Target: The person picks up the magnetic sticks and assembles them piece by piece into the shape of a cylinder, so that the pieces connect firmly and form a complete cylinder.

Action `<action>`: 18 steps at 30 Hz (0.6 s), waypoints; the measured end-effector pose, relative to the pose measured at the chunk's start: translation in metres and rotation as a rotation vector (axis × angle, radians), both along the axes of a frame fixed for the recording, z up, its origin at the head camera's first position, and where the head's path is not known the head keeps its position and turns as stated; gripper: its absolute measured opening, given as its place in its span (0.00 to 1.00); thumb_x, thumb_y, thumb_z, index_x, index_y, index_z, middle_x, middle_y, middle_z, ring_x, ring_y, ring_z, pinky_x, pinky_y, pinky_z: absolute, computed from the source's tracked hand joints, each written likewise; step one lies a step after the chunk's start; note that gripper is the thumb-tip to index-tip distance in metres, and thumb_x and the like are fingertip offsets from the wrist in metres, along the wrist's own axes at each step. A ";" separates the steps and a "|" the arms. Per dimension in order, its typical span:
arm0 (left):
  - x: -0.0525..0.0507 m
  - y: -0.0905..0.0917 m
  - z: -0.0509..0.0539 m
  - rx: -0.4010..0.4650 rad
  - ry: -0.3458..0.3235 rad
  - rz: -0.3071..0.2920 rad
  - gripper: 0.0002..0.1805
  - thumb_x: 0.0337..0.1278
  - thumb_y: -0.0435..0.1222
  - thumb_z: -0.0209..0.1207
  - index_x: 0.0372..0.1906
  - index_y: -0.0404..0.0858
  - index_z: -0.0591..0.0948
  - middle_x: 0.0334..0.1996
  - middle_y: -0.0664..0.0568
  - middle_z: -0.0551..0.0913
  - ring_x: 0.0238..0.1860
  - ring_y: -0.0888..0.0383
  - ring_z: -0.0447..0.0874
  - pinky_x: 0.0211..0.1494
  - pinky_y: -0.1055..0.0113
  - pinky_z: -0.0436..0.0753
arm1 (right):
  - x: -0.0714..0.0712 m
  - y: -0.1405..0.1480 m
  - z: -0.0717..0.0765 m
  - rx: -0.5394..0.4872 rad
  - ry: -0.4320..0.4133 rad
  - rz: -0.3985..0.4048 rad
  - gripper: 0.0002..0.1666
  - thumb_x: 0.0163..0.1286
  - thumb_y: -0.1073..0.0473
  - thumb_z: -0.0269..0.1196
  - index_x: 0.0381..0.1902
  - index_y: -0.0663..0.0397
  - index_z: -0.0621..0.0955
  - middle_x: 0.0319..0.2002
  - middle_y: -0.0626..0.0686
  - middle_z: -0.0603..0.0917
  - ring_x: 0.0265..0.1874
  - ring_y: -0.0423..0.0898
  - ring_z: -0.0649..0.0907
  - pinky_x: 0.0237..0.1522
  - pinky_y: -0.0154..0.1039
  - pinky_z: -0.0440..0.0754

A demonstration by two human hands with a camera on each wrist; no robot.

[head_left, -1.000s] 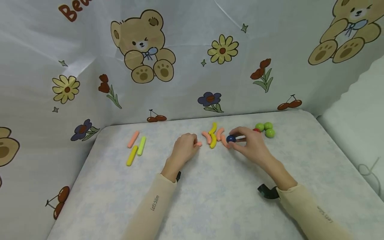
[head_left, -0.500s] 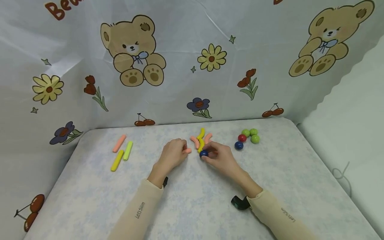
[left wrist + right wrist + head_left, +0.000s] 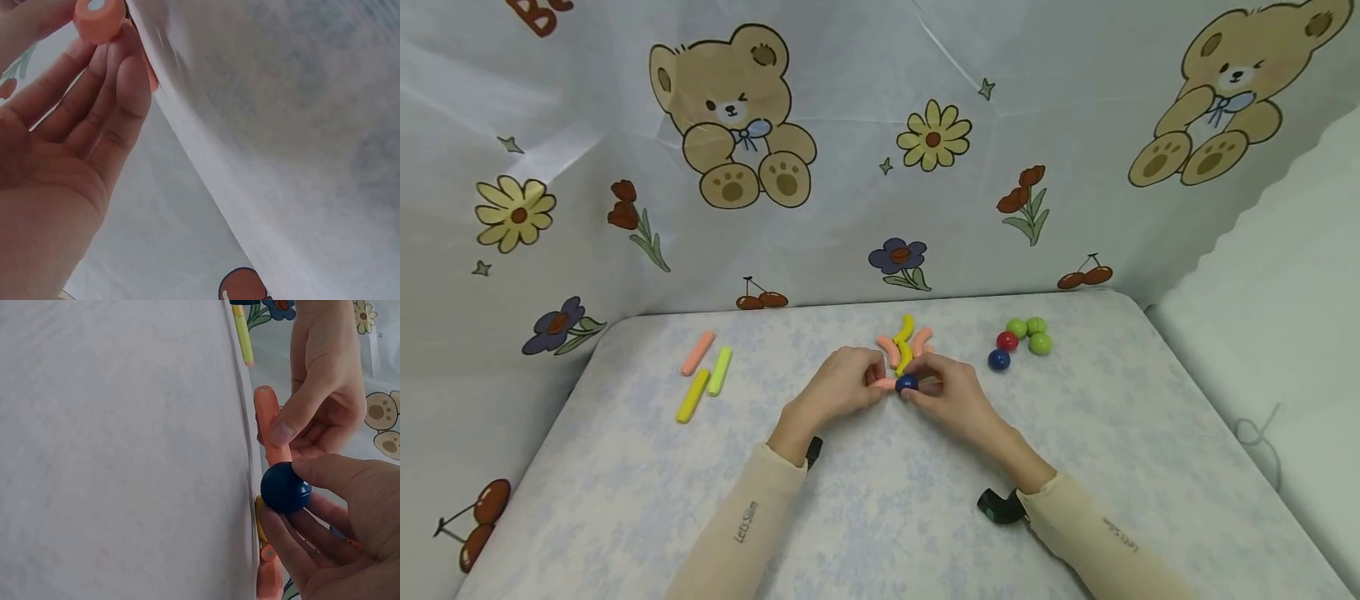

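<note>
My left hand [image 3: 842, 381] pinches a straight salmon-orange stick [image 3: 267, 412] between thumb and fingers; its round end shows in the left wrist view as an orange stick end [image 3: 99, 22]. From the other side, my right hand [image 3: 957, 393] holds a glossy dark blue ball [image 3: 907, 382] in its fingertips. The ball touches the end of the stick, as the right wrist view shows. Just behind the hands lie curved yellow pieces [image 3: 905, 357] and curved salmon pieces [image 3: 889, 352], partly hidden by the right hand.
At the right stand several green balls [image 3: 1040, 343], a red ball [image 3: 1007, 341] and another blue ball [image 3: 998, 360]. Left of the hands lie a salmon stick [image 3: 697, 353], a lime stick [image 3: 719, 371] and a yellow stick [image 3: 692, 397]. A bear-print cloth [image 3: 835, 242] hangs behind the table.
My right hand has carried the blue ball leftward from beside the curved pieces to the stick. The gap between ball and stick has closed. The head view has shifted somewhat.
</note>
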State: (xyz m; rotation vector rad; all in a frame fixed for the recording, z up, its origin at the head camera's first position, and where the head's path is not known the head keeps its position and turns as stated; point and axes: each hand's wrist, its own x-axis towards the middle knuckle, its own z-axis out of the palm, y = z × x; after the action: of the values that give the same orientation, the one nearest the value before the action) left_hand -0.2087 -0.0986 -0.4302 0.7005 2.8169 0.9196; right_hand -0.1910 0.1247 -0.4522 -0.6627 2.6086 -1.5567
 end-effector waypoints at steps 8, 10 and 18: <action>0.001 -0.005 0.001 0.000 -0.123 -0.047 0.05 0.68 0.37 0.69 0.35 0.45 0.85 0.18 0.52 0.82 0.17 0.60 0.80 0.33 0.66 0.75 | 0.000 0.001 0.005 0.020 0.038 0.032 0.16 0.67 0.66 0.74 0.51 0.63 0.85 0.47 0.57 0.89 0.45 0.53 0.91 0.49 0.43 0.89; 0.001 -0.008 -0.001 -0.008 -0.111 -0.036 0.07 0.68 0.37 0.69 0.32 0.45 0.85 0.16 0.51 0.81 0.17 0.60 0.79 0.34 0.65 0.74 | -0.002 0.004 0.008 0.043 0.070 0.016 0.16 0.68 0.65 0.74 0.51 0.62 0.85 0.47 0.58 0.89 0.45 0.53 0.91 0.50 0.47 0.89; -0.006 -0.022 0.001 -0.073 -0.084 0.021 0.10 0.68 0.39 0.69 0.29 0.45 0.84 0.11 0.57 0.77 0.18 0.61 0.78 0.32 0.66 0.72 | -0.026 0.043 0.027 0.141 0.198 -0.145 0.16 0.69 0.66 0.72 0.53 0.63 0.84 0.51 0.62 0.88 0.53 0.58 0.87 0.52 0.55 0.88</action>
State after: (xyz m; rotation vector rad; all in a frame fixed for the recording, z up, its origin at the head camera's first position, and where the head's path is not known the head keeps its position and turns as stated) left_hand -0.2148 -0.1210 -0.4288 0.6097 2.7734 0.8239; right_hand -0.2167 0.1674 -0.4254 -0.6618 2.9403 -1.3876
